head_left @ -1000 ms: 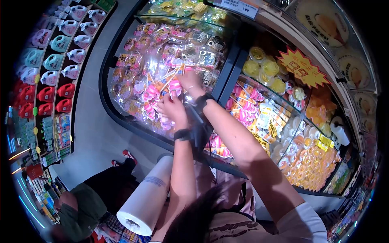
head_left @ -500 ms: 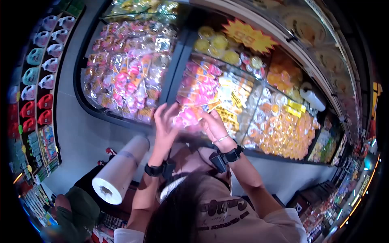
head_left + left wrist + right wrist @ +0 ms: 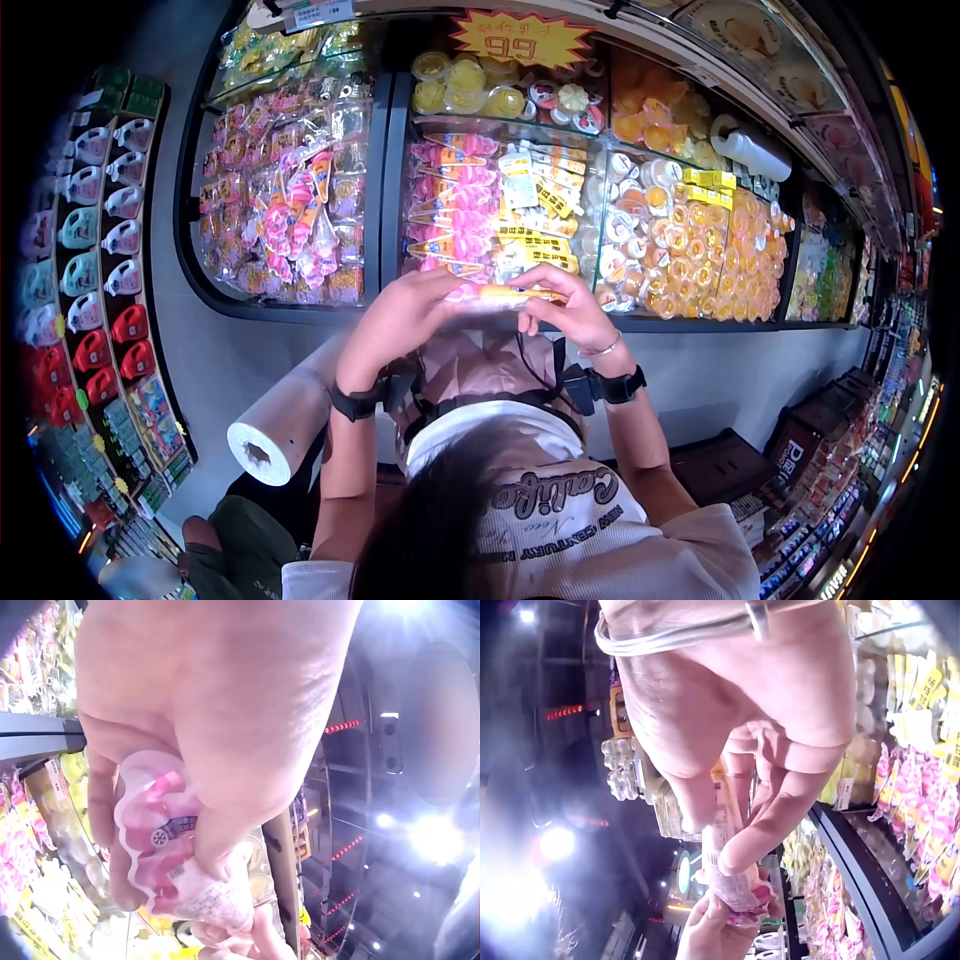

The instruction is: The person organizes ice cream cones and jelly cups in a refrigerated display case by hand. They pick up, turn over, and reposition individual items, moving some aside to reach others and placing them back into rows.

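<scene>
A cone-shaped pink and orange snack packet (image 3: 497, 293) lies level in front of my chest, held between both hands. My left hand (image 3: 432, 302) wraps round its wide pink end (image 3: 161, 825), fingers and thumb curled on the clear wrapper. My right hand (image 3: 548, 300) pinches the narrow end (image 3: 721, 859) between thumb and fingers. In the right wrist view the left hand (image 3: 720, 930) shows below, round the far end of the packet. Both wrists carry black bands.
Ahead runs a glass-fronted chiller (image 3: 380, 200) with similar cone packets (image 3: 460, 200), bagged snacks (image 3: 290, 190) and jelly cups (image 3: 700, 250), under a star-shaped price sign (image 3: 520, 38). A roll of plastic bags (image 3: 285, 425) stands at my left. Detergent bottles (image 3: 90, 230) fill left shelves. Another person (image 3: 225, 540) crouches below.
Both hands have drawn the packet back from the left chiller section to in front of my chest and turned it level. The view has swung right along the chiller.
</scene>
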Motion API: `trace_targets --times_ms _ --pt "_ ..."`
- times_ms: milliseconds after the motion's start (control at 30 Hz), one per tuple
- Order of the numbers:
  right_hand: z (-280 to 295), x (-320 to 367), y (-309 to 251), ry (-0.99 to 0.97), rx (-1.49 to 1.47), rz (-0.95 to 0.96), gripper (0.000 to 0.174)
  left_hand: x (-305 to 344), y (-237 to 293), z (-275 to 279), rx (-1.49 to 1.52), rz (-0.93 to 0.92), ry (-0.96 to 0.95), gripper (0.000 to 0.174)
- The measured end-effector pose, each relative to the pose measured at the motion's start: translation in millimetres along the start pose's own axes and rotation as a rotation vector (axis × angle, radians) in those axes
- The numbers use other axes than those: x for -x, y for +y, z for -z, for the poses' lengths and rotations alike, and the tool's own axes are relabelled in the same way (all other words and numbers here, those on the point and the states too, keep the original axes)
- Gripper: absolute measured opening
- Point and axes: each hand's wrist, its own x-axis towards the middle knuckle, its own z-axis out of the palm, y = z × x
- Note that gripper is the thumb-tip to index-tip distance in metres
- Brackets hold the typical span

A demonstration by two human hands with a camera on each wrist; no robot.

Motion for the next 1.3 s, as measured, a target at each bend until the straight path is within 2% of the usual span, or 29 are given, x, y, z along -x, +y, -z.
trace_targets --times_ms 67,100,233,333,367,467,500,600,633,733,767,867,900,1000,1033,1133,1167,1267,1300 --pt "2.5 7.5 1.3 0.032 0.063 -0.083 0.017 -0.3 10.8 1.2 -0.007 0.069 -0.073 0.027" --pt "-0.2 5.7 8.5 0.087 0.129 0.012 0.017 1.2 13.1 -4.7 0.000 0.073 -0.003 0.032" --pt "-11.6 6.3 14.0 0.243 0.005 -0.090 0.023 8.0 28.0 -26.2 -0.065 -0.028 0.225 0.051" --pt "-18.8 8.0 5.2 0.183 -0.019 -0.201 0.023 16.8 27.1 -36.6 -0.395 -0.062 0.207 0.059" --pt "-15.0 7.6 9.8 0.134 0.012 -0.250 0.022 20.2 19.9 -42.2 -0.466 -0.061 0.237 0.053" --pt "-16.1 9.1 12.4 0.059 0.078 -0.121 0.022 25.0 22.2 -39.1 -0.378 -0.007 0.248 0.044" --pt "-15.6 11.7 9.1 0.024 0.069 -0.096 0.031 26.0 22.5 -36.7 -0.322 0.014 0.238 0.039" --pt "-16.9 11.6 4.3 -0.048 0.393 0.228 0.038 33.1 11.5 -35.9 -0.032 0.101 0.108 0.039" --pt "-16.3 12.4 2.8 -0.070 0.452 0.224 0.034 38.0 5.6 -35.2 0.020 0.148 0.030 0.041" --pt "-15.3 13.9 8.5 -0.046 0.509 0.196 0.025 40.9 10.0 -33.1 0.244 0.212 -0.008 0.047" --pt "-18.3 15.4 9.3 0.016 0.488 0.142 0.018 43.8 7.3 -36.9 0.283 0.259 0.035 0.060" --pt "-15.4 17.0 18.8 0.097 0.340 0.003 0.017 43.8 22.7 -42.2 -0.164 0.141 0.209 0.070" --pt "-15.5 16.0 22.6 0.125 0.301 0.009 0.018 44.5 23.4 -50.4 -0.234 0.074 0.232 0.070" --pt "-15.5 20.5 18.8 0.127 0.206 -0.054 0.019 39.0 24.5 -63.4 -0.268 0.045 0.237 0.056" --pt "-8.7 21.3 19.1 0.066 0.211 -0.080 0.021 37.4 23.0 -62.0 -0.285 0.027 0.217 0.054" --pt "-11.9 26.7 1.2 0.019 0.233 -0.059 0.025 37.7 22.0 -54.3 -0.274 0.010 0.188 0.043" --pt "-9.6 26.8 1.3 -0.053 0.274 0.016 0.030 38.1 21.2 -52.4 -0.233 0.004 0.203 0.042" --pt "-7.3 24.9 -8.3 -0.188 0.694 0.304 0.032 37.0 18.5 -52.1 -0.130 -0.001 0.242 0.040" --pt "-7.6 21.7 -3.5 -0.156 0.740 0.411 0.028 37.4 17.6 -52.4 -0.099 0.000 0.253 0.039"
